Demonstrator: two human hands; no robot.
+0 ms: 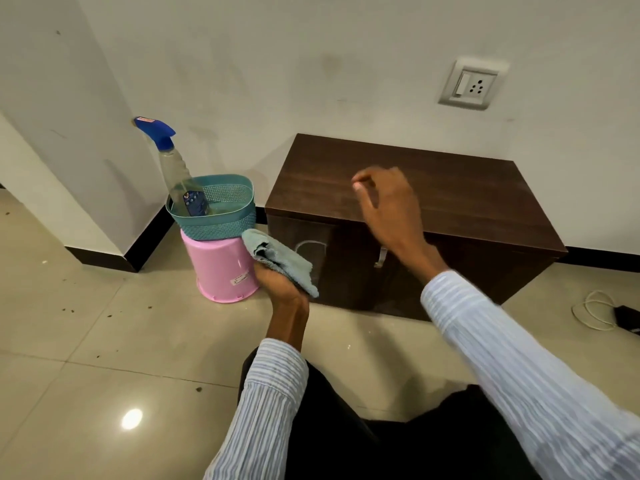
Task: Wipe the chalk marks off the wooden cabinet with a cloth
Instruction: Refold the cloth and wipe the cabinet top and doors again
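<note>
One white chalk loop [310, 249] marks the dark brown wooden cabinet [450, 188] door, beside the crumpled pale-green cloth [280, 263] pinched in the left hand [277, 282]. The right hand [388, 206] hovers above, fingers loosely curled, empty. A dry pass could smear chalk, or the elbow tip the teal basket [221, 220].

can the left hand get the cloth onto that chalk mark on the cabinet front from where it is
Probably yes: the left hand holds the cloth right beside the chalk mark on the cabinet front, with nothing between them.

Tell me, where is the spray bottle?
The spray bottle stands in the teal basket on the upturned pink bucket, left of the wooden cabinet.
</note>
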